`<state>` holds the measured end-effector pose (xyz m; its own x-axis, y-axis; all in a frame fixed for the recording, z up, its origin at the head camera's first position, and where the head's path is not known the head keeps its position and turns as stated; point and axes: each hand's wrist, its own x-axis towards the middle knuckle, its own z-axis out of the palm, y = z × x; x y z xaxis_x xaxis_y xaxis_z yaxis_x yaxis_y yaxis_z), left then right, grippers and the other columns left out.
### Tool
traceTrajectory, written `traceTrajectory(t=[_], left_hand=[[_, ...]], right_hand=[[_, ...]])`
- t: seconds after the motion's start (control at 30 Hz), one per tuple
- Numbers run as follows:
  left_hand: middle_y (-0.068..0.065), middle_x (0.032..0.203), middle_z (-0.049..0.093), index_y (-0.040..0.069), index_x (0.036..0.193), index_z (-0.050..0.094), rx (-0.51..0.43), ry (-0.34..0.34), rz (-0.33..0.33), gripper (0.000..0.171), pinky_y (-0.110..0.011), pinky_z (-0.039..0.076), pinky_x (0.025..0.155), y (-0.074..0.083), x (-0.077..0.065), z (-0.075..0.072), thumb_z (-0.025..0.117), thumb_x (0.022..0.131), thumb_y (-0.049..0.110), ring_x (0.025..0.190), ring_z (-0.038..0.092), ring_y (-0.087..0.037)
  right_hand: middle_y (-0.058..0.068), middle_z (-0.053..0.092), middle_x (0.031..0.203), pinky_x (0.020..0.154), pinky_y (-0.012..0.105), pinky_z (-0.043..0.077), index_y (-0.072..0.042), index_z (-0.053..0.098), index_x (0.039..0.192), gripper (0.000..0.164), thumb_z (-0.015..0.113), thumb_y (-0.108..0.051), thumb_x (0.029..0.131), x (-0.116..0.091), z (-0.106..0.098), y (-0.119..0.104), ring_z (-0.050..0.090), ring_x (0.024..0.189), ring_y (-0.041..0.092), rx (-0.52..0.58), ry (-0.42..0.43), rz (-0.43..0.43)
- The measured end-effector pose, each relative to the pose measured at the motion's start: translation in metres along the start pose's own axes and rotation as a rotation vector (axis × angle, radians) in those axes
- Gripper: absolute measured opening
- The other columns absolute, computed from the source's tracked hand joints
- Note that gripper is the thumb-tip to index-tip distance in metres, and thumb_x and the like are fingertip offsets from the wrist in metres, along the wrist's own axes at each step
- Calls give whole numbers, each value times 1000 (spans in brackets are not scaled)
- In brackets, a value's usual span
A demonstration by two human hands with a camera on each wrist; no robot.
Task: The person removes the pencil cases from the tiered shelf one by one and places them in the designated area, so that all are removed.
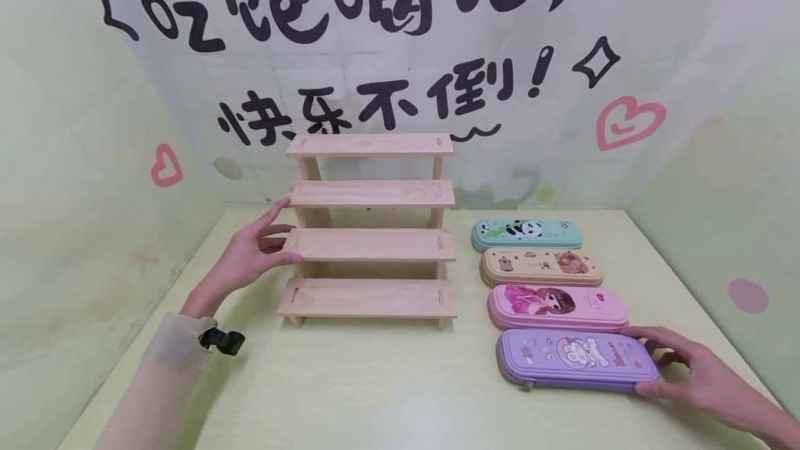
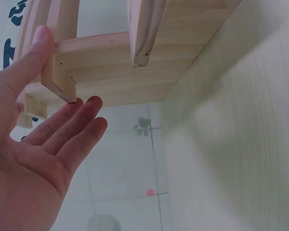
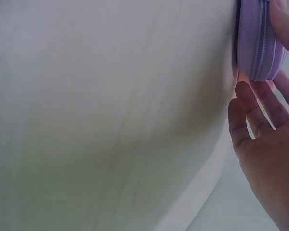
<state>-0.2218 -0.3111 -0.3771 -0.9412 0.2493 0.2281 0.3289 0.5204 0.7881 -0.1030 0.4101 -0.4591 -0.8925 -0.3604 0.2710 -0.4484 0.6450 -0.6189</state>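
Observation:
A wooden four-tier display shelf (image 1: 369,297) stands at the back of the table. My left hand (image 1: 253,252) touches its left end, with the thumb on the front edge of a middle board and the index finger at the board above. In the left wrist view, the other fingers (image 2: 79,137) extend free beside the wood. At the right, my right hand (image 1: 703,377) grips the right end of a purple pencil case (image 1: 578,360), thumb at the front side and fingers behind. The right wrist view shows its zippered end (image 3: 261,43) between thumb and fingers.
Behind the purple case lie a pink pencil case (image 1: 556,307), a beige one (image 1: 540,267) and a green panda one (image 1: 527,233), in a column right of the shelf. Printed cloth walls (image 1: 531,165) enclose the pale table (image 1: 375,387) at the back and sides.

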Motion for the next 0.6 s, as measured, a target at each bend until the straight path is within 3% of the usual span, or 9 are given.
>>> traceTrajectory(t=[0.3, 0.6], left_hand=[[-28, 146, 58, 40, 168, 24, -3, -2, 7, 108, -48, 57, 99, 0, 1, 1, 90, 86, 15, 127, 63, -45], [-27, 145, 58, 39, 169, 24, 0, -3, 11, 108, -46, 57, 99, -1, 2, 0, 90, 86, 14, 127, 63, -45]], right_hand=[[-10, 65, 108, 73, 14, 48, -9, 66, 137, 76, 97, -2, 68, -2, -1, 1, 56, 92, 6, -2, 7, -7], [-10, 65, 109, 74, 14, 47, -9, 66, 137, 78, 97, -1, 66, -3, -1, 1, 55, 94, 5, 8, 17, -20]])
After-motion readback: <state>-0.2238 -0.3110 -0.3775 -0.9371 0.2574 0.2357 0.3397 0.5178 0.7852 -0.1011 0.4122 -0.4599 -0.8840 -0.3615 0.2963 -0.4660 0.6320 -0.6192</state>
